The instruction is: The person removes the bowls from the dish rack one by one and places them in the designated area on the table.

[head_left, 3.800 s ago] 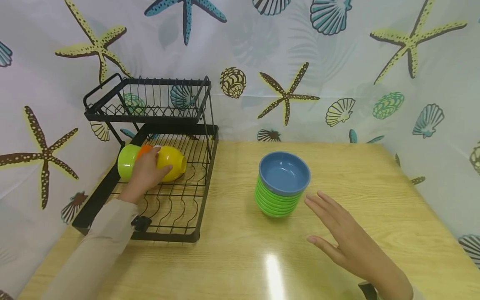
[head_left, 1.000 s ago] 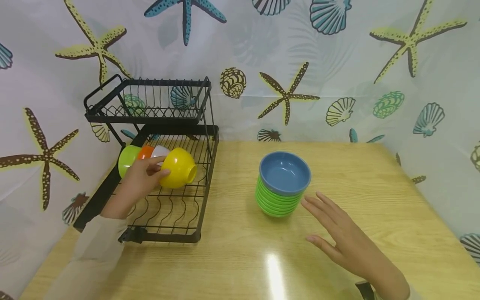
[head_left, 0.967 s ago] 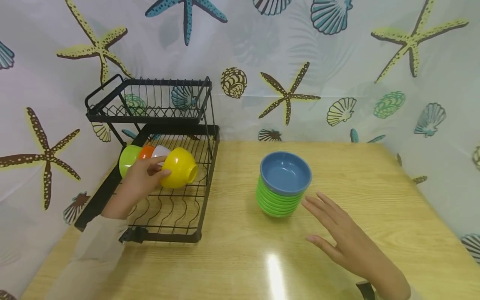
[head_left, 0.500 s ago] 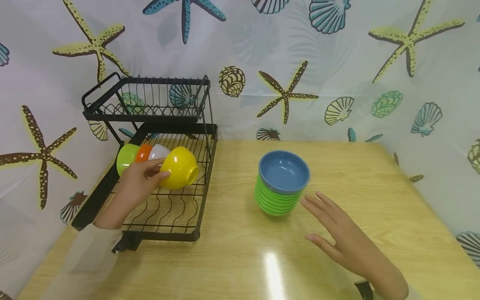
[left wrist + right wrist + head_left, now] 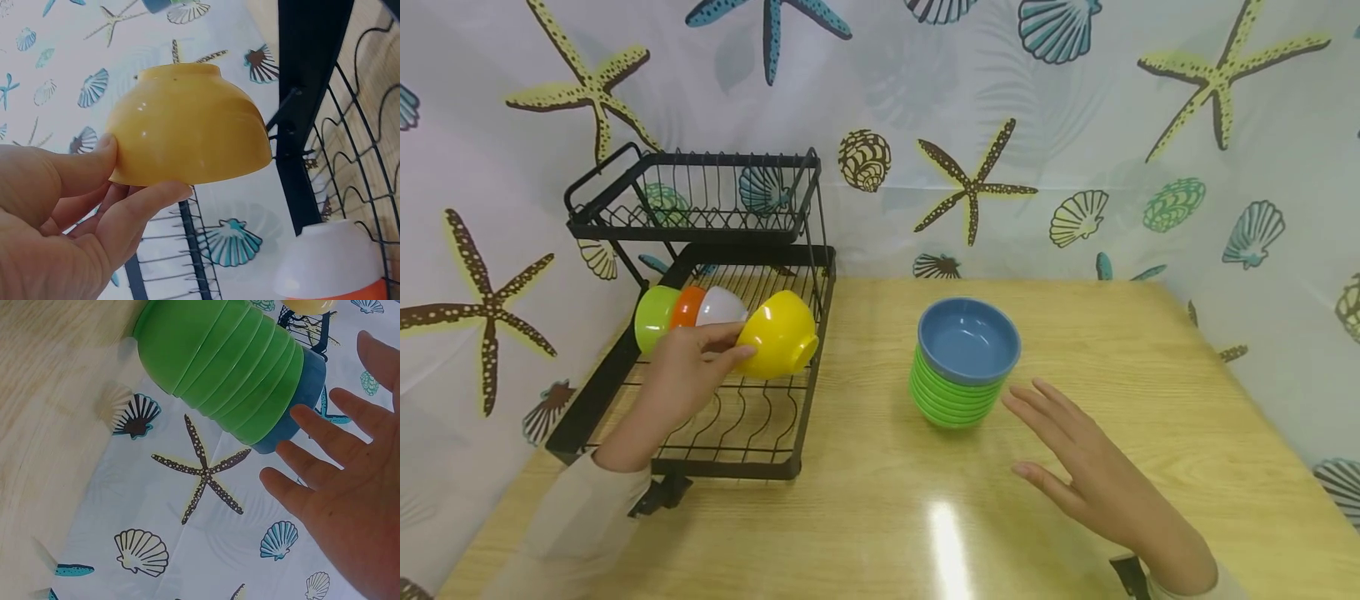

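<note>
Yellow bowl point(image 5: 778, 335), tilted on its side over the right part of the lower tier of the dish rack point(image 5: 730, 468), its foot turned toward the rack's right rail. Whether the bowl touches the wires beneath it cannot be told. Farther left within the rack stand, in a row, a white bowl point(image 5: 721, 307), an orange bowl point(image 5: 687, 307) and a light-green bowl point(image 5: 653, 321).

The step in hand appears to be lifting the bowl clear of the rack. It would best be done with a firm pinch near the rim and a level wrist, since the smooth, rounded wall could pivot or slip; the foot should pass clear of the right rail and the rim clear of the white bowl.

Left hand point(image 5: 688, 371): the thumb and fingers point(image 5: 150, 200) are parted only by the bowl's thin wall, which they pinch at the rim; those behind the wall are partly hidden.

Right hand point(image 5: 1093, 475): out to the right of the rack, above the tabletop point(image 5: 865, 500), extended with its fingers slightly spread and the thumb well apart. It holds nothing; the green stack point(image 5: 955, 400) topped by a blue bowl point(image 5: 970, 342) lies between it and the rack, with no clear contact.
</note>
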Demonstrator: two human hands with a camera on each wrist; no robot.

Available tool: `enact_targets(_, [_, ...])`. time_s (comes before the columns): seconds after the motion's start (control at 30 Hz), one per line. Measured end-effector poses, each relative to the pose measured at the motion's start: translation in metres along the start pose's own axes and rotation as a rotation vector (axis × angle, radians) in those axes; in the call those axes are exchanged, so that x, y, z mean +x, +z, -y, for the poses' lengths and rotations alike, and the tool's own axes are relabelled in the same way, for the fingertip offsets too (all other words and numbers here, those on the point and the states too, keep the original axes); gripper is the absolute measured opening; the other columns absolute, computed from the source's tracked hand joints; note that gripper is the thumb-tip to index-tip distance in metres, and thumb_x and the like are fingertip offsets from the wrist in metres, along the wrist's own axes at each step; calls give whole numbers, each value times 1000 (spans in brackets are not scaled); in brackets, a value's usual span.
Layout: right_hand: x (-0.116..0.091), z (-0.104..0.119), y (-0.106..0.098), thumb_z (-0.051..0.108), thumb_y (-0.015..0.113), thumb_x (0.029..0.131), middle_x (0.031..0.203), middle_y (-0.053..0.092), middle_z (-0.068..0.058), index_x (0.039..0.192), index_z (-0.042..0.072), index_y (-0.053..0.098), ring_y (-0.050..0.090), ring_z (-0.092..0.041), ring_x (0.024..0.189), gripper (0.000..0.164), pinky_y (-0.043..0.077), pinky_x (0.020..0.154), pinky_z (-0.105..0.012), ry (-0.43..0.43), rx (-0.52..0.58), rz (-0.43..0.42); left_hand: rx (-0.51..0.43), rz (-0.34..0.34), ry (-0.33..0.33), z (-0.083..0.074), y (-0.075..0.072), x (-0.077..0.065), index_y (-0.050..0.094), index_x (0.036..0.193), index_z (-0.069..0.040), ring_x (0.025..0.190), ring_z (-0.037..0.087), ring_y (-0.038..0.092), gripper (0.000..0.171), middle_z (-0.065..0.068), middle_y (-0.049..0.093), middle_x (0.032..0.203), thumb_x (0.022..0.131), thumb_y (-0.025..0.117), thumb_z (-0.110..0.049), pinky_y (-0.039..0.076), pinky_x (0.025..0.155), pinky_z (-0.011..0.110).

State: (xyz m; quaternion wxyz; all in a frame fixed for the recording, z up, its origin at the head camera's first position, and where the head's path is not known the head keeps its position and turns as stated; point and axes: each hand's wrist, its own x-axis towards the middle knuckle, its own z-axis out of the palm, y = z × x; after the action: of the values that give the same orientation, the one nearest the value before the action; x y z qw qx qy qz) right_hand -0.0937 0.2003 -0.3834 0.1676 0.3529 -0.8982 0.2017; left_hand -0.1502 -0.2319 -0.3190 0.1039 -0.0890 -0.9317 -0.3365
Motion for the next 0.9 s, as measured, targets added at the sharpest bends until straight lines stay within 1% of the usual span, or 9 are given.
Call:
enact_targets(0.07, [0,0,-1,29,67,90,151,37,-7,149,13,34,24,-31,143,70,14,118,-28,5,-1,6,-10,2,14,-4,0,-1,61,123,5,95,36,68,38,23,68,109,90,67,-12,58,76,43])
enact_targets(0.13, [0,-1,-1,29,67,90,151,37,-6,149,14,34,24,-31,143,70,14,118,-28,9,1,13,-20,-7,43,-8,2,-3,62,122,5,93,34,68,37,22,68,107,88,68,-10,58,76,42])
enact_targets(0.23, [0,-2,-1,28,68,90,151,37,-7,149,13,34,23,-30,143,70,15,118,-29,8,4,14,-14,-38,101,-13,4,-6,64,119,4,88,31,69,36,19,70,102,85,71,-6,59,74,40])
enact_targets(0.3, [0,-2,0,28,68,90,151,37,-7,149,13,34,23,-30,144,70,15,118,-28,7,5,13,-6,-59,138,-15,5,-9,66,117,4,85,28,68,35,19,70,102,83,72,-4,59,73,39])
enact_targets(0.37, [0,-3,0,27,68,90,151,37,-7,149,13,34,23,-30,144,70,14,118,-28,6,9,14,2,-70,161,-18,6,-11,67,115,3,85,27,68,35,18,70,103,82,73,-4,60,72,37])
enact_targets(0.53, [0,-2,0,26,68,89,152,36,-6,149,14,34,23,-29,144,70,14,118,-27,15,14,19,-31,-63,203,-25,7,-17,69,113,0,90,27,69,33,16,70,107,80,74,-2,59,72,32])
enact_targets(0.6, [1,-1,0,26,68,89,152,36,-5,149,15,34,22,-29,144,71,13,118,-26,15,14,19,-40,-59,232,-27,8,-19,70,111,1,90,27,69,33,16,70,106,78,75,0,59,72,29])
enact_targets(0.77, [2,0,1,26,68,89,151,36,-7,148,12,35,22,-29,144,69,11,118,-24,-12,15,15,-24,-68,342,-33,12,-25,72,105,2,83,23,69,32,14,71,101,74,78,2,59,68,25])
enact_targets(0.9, [5,2,1,26,68,89,150,38,-10,147,11,37,22,-29,144,68,10,118,-24,-25,19,17,3,-82,437,-38,17,-30,73,101,0,80,19,68,32,10,72,96,70,80,1,59,68,26])
